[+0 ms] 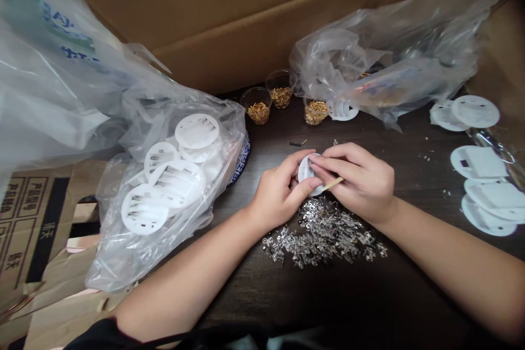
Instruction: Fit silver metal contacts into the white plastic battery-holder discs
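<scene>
My left hand (283,186) is closed round the edge of a white round plastic disc (305,169), which is tilted up on its side. The fingertips of my right hand (356,178) press at the disc's face, and a thin flat wooden stick (333,184) pokes out from that hand. Whether a small part is also pinched there is hidden by the fingers. Just below both hands lies a loose heap of small silvery metal clips (324,235) on the dark table (262,279).
At left, a clear plastic bag (123,262) carries several white discs (178,183). Clear cups (256,104) of small brass-coloured pieces stand at the back, by another plastic bag (394,54). More white discs (479,164) lie at right. A cardboard wall (229,16) rises behind.
</scene>
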Action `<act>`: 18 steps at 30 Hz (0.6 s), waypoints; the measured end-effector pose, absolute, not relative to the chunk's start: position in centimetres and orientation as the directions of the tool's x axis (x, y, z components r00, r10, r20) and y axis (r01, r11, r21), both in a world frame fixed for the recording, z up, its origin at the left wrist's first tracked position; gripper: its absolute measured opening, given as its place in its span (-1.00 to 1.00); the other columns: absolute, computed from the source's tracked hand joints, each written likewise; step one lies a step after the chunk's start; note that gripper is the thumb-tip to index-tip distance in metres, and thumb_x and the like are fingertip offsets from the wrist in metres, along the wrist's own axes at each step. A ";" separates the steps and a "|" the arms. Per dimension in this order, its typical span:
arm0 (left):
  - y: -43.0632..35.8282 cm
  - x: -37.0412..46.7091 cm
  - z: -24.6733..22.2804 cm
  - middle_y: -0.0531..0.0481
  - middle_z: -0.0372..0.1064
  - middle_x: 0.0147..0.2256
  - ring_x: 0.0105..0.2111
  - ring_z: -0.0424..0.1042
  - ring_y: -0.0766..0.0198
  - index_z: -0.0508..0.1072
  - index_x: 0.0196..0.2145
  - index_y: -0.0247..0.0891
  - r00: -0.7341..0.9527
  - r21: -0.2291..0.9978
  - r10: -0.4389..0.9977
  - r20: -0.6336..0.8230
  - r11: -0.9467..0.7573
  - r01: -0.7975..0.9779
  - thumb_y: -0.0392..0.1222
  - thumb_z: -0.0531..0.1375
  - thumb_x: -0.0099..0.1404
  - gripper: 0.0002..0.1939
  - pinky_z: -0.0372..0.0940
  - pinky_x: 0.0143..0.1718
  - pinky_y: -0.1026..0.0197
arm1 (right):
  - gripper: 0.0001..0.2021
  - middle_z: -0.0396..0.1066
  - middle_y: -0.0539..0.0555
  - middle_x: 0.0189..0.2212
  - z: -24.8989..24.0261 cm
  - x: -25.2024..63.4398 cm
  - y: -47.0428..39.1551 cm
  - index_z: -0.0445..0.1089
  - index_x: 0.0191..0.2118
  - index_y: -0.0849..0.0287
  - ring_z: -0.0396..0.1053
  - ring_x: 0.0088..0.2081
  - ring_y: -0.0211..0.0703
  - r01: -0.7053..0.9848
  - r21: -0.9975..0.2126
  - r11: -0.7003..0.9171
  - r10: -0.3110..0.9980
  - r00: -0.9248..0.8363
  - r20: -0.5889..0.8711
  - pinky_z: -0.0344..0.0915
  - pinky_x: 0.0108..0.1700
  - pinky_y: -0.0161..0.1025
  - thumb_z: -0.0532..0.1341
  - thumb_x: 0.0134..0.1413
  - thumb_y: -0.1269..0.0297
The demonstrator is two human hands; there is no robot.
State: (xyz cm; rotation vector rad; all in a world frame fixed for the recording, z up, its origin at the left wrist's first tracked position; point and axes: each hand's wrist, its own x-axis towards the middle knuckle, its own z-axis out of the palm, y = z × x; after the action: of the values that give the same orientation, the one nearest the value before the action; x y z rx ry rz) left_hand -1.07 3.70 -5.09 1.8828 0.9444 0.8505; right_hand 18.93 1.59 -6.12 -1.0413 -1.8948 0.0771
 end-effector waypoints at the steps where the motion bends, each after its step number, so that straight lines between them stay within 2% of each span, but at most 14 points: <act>1: 3.7 -1.1 -5.1 -0.09 0.60 -0.12 -0.34 0.50 0.27 0.41 0.20 -0.25 0.486 0.891 0.853 0.190 -0.358 0.280 0.10 0.18 0.45 -0.49 0.38 -0.28 0.29 | -0.63 0.56 0.07 -0.14 -6.1 18.9 1.6 0.54 0.08 0.01 0.55 -0.23 -0.16 0.628 -0.445 0.638 0.685 -0.198 0.701 0.54 -0.21 -0.19 0.36 0.20 0.48; 8: 3.7 -1.0 -4.9 -0.10 0.59 -0.12 -0.28 0.51 0.24 0.46 0.15 -0.24 0.489 0.901 0.854 0.177 -0.340 0.268 0.10 0.20 0.43 -0.52 0.36 -0.27 0.29 | -0.78 0.56 0.07 -0.22 -5.4 18.5 1.6 0.54 -0.07 0.06 0.54 -0.27 -0.17 0.622 -0.474 0.623 0.699 -0.171 0.694 0.52 -0.25 -0.22 0.36 0.20 0.46; 12: 3.8 -0.9 -4.9 -0.11 0.59 -0.10 -0.24 0.52 0.21 0.45 0.15 -0.24 0.493 0.907 0.854 0.169 -0.330 0.261 0.13 0.19 0.43 -0.51 0.36 -0.26 0.28 | -0.79 0.56 0.08 -0.23 -5.3 18.5 1.7 0.53 -0.09 0.08 0.54 -0.27 -0.17 0.624 -0.468 0.626 0.692 -0.167 0.702 0.53 -0.24 -0.23 0.36 0.19 0.47; 18: 3.8 -1.0 -5.2 -0.10 0.59 -0.15 -0.29 0.51 0.27 0.47 0.12 -0.29 0.488 0.908 0.853 0.185 -0.339 0.247 0.10 0.18 0.45 -0.53 0.35 -0.29 0.30 | -0.81 0.55 0.08 -0.23 -5.4 18.5 1.7 0.52 -0.10 0.11 0.54 -0.27 -0.18 0.617 -0.477 0.626 0.698 -0.172 0.695 0.54 -0.24 -0.24 0.35 0.20 0.48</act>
State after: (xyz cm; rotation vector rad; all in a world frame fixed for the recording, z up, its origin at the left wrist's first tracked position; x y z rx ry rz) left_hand -0.96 3.84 -5.22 1.8439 0.9203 0.8554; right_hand 18.48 1.69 -5.35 -1.0499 -1.8660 0.1036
